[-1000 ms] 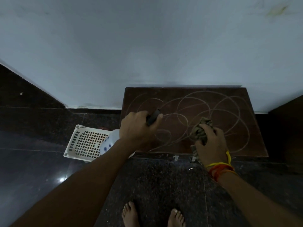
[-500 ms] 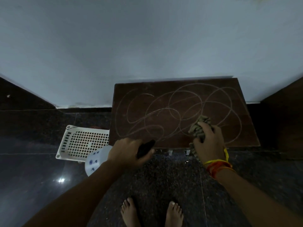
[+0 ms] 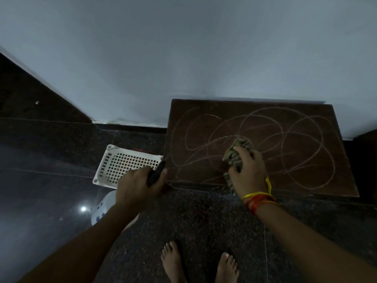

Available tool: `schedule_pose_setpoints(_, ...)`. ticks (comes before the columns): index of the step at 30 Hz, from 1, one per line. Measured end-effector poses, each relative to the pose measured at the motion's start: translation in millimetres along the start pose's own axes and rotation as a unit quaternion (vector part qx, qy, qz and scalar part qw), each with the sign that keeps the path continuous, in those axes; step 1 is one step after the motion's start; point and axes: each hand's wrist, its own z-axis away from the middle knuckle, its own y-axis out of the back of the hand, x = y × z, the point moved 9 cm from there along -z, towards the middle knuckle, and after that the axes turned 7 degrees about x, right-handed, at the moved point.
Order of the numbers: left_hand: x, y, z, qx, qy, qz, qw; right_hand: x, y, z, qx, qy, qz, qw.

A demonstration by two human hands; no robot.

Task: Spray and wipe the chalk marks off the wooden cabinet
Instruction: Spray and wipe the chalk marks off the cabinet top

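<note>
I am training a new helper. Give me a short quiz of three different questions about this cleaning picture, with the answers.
1. True or false: the looping chalk marks are already wiped off the dark brown wooden cabinet top.
2. Which hand holds the crumpled olive-grey cloth? A) left hand B) right hand C) neither
3. Fill in: the white perforated plastic basket stands on the floor to the ____ of the cabinet.

Key
1. False; the marks are plainly there.
2. B; the right hand grips it on the cabinet top, while the left hand holds the white spray bottle by its dark head.
3. Left.
</note>
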Motion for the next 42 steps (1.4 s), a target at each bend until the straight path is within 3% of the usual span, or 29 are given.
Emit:
schedule_pose_setpoints(3, -2.0, 16.2, -13.8, 0.069, 0.027, 0.063, 0.995, -18.4, -13.4, -0.4, -0.008, 0.007, 0.005, 1.0)
schedule_pose_setpoints(8, -4.5, 22.5, -30.6, 0.109, 0.101, 0.107, 0.983, -36.2, -31.6, 0.7, -0.023, 0.014, 0.01, 1.0)
schedule_pose_setpoints(14, -32.1, -10.1, 1.0, 0.009, 0.133, 0.133, 0.982, -43.6, -49.1, 5.3, -0.037, 0.003, 0.021, 0.999)
schedule_pose_setpoints(18, -47.9, -34.3, 31.7, -0.07, 0.107, 0.097, 0.987, -48.6, -59.9, 6.7, -0.039, 0.004, 0.029, 0.999)
schedule_pose_setpoints(21, -47.7, -40.1, 41.7, -0.086, 0.078, 0.101, 0.988, -49.5, -66.9, 7.2, -0.04, 0.004, 0.03, 0.999)
schedule_pose_setpoints(25, -35.1, -32.0, 33.5, -0.035, 0.046, 0.181, 0.982, -42.2, -72.4, 6.5, -0.028, -0.015, 0.039, 0.999)
schedule_pose_setpoints(31, -35.6, -20.0, 6.0, 0.079, 0.091, 0.329, 0.937, -45.1, -101.3, 5.8, -0.028, 0.003, 0.036, 0.999)
schedule_pose_setpoints(35, -42.7, -24.2, -7.8, 0.108, 0.113, 0.349, 0.924, -40.0, -139.0, 8.6, -0.053, 0.052, 0.168, 0.983)
schedule_pose_setpoints(38, -50.4, -29.6, -19.4, 0.116, 0.134, 0.362, 0.915, -36.8, -165.6, 10.2, -0.071, 0.064, 0.168, 0.981)
schedule_pose_setpoints(42, -63.9, -37.8, -32.3, 0.109, 0.159, 0.362, 0.912, -41.5, -183.4, 5.4, -0.035, 0.06, 0.183, 0.981)
